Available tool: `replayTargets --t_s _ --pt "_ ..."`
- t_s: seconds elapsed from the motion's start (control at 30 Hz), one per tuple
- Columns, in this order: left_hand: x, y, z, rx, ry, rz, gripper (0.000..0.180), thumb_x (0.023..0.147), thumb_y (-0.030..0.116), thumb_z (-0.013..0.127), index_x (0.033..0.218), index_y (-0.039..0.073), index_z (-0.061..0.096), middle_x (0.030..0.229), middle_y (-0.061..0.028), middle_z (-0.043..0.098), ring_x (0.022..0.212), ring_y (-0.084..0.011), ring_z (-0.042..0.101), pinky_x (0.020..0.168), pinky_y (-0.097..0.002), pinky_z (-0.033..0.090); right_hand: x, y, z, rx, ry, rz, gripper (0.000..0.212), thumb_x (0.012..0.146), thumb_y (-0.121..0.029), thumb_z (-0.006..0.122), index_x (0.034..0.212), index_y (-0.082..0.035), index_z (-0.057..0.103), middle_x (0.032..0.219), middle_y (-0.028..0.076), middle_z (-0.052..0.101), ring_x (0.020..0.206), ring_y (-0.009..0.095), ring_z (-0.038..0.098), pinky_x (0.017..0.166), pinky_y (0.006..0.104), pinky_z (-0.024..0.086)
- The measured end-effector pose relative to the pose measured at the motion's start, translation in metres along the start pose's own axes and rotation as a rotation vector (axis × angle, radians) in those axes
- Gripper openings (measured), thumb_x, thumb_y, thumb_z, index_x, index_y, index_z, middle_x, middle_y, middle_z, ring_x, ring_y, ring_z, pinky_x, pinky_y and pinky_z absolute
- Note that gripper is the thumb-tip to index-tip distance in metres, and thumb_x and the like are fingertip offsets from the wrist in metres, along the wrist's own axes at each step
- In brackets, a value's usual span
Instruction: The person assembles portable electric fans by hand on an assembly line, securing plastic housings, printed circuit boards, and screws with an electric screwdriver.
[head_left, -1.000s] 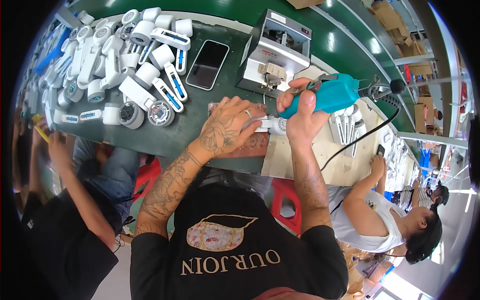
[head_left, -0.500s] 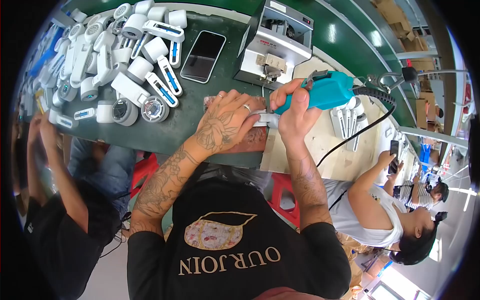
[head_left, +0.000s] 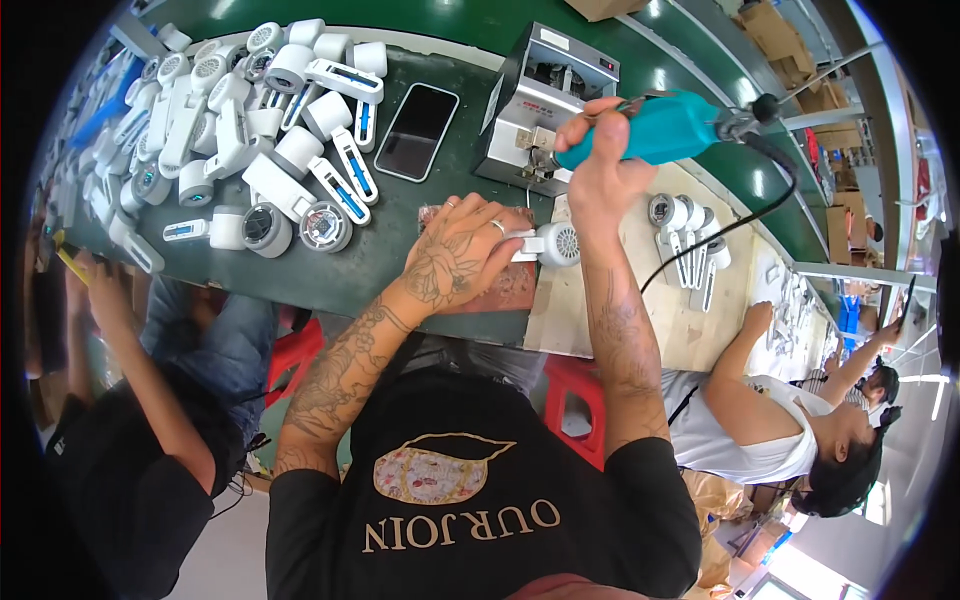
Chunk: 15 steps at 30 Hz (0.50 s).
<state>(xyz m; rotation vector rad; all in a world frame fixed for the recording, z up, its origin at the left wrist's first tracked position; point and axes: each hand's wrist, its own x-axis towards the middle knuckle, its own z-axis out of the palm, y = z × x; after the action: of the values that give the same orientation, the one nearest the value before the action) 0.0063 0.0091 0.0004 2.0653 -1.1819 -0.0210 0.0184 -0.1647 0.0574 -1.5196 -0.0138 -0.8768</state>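
Note:
My left hand (head_left: 455,252) is closed on a small white handheld fan (head_left: 558,244), holding it down on a reddish mat (head_left: 505,288). The fan's round, slotted head sticks out to the right of my fingers. In my right hand (head_left: 606,180) is a teal electric screwdriver (head_left: 665,130), held almost level, its cable trailing from the rear. The screwdriver's front end is at the front of a grey metal screw feeder (head_left: 540,110); whether its bit touches the feeder or carries a screw, I cannot tell.
A large heap of white fans (head_left: 215,120) covers the left of the green bench. Between heap and feeder lies a phone (head_left: 418,132). Several fans (head_left: 688,240) stand grouped on the wooden board (head_left: 570,320) at right. The black cable (head_left: 715,235) hangs over that board. People sit on both sides.
My right hand has moved the screwdriver up and away from the fan to the feeder's front, uncovering the fan's head. My left hand keeps its hold.

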Motion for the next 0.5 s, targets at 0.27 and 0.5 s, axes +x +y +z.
replayTargets --t_s 0.27,0.5 --pt "0.001 -0.001 -0.001 -0.065 0.001 -0.041 0.027 0.093 0.025 0.059 0.115 0.013 0.068 0.108 -0.0081 0.062 0.103 -0.0294 0.055 0.097 -0.0453 0.042 -0.016 0.014 0.006 -0.056 -0.064 0.138 0.035 0.099 -0.033 0.061 0.097 0.002 0.054 0.065 0.006 0.053 0.057 0.018 0.055 0.053 0.0307 0.046" --pt "-0.002 -0.005 0.008 0.03 0.03 -0.034 0.027 0.093 0.026 0.059 0.115 0.012 0.068 0.109 -0.009 0.063 0.105 -0.0299 0.056 0.099 -0.0479 0.043 -0.005 0.002 0.0 -0.003 -0.025 -0.015 0.043 0.097 -0.039 0.064 0.101 0.003 0.055 0.071 0.008 0.055 0.061 0.019 0.055 0.056 0.0331 0.048"
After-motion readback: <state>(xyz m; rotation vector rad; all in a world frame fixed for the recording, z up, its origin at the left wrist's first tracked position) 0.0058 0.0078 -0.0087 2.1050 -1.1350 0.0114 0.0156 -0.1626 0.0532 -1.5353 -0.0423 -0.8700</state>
